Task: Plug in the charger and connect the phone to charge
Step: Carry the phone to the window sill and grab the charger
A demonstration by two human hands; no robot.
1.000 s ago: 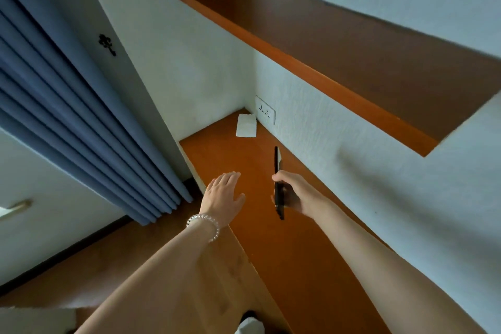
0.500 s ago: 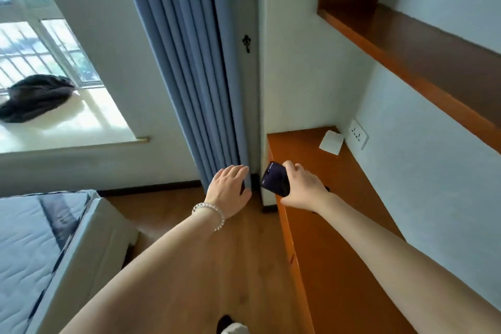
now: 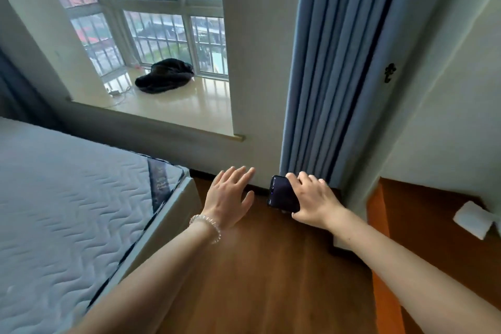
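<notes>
Your right hand (image 3: 311,199) is clamped on the phone (image 3: 282,194); your left (image 3: 230,195) is spread, empty. The charger (image 3: 115,93) seems to lie on the sill (image 3: 173,106), well apart. Nothing is plugged yet.

— What's different from a second ago?
— The view has swung left, off the orange desk (image 3: 423,228) toward the window sill (image 3: 173,106) and the mattress (image 3: 67,198).
— And the phone (image 3: 282,195)?
— It was edge-on above the desk; now the right hand (image 3: 315,205) holds it flatter, dark screen showing, over the wood floor (image 3: 271,279) (left hand (image 3: 230,198) has come along).
</notes>
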